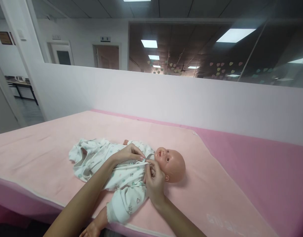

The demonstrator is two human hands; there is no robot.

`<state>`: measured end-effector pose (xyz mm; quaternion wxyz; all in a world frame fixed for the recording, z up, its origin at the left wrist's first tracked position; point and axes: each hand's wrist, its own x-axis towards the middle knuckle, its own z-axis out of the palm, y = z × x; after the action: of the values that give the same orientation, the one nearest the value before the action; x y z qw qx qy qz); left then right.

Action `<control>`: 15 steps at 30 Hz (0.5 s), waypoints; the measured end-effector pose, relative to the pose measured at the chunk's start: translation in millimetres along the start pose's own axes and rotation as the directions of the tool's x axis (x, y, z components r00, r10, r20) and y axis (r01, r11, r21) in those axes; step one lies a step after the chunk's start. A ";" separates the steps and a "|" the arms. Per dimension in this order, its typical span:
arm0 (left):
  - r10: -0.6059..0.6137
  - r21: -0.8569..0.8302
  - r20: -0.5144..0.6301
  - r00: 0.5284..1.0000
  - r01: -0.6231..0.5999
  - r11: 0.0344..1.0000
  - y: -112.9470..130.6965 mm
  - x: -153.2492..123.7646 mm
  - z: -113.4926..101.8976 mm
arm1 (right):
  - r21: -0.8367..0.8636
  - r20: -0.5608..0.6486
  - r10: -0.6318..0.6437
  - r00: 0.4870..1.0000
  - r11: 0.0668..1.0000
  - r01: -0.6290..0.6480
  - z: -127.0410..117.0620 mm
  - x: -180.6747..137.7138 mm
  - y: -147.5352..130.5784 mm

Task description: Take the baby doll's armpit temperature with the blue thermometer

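A baby doll [175, 164] lies on its back with its head to the right. It wears a white printed romper [126, 176] whose front edges meet near the neck. My left hand [129, 153] pinches one edge of the romper close to the collar, fingertips together. Just right of it, my right hand [154, 179] pinches the other edge below the doll's chin. The two hands' fingertips nearly touch. One doll arm reaches out of its sleeve toward the near edge. The romper's legs lie loose and crumpled at the left.
A pale pink sheet [215, 200] covers a padded pink surface [270, 171]. Behind it stands a low white wall [151, 95] with glass above. At the far left, a table [21, 84] shows through a doorway.
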<state>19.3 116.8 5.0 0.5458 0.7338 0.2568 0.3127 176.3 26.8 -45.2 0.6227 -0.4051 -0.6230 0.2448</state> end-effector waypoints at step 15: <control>-0.018 0.100 -0.034 0.999 0.021 0.995 0.8 0.8 0.1 | 0.030 0.105 0.071 0.992 0.997 -0.074 1.8 8.3 -4.3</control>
<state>20.0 117.1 5.9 0.5069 0.7525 0.2884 0.3060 174.5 31.5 -37.1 0.5872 -0.4035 -0.6350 0.2986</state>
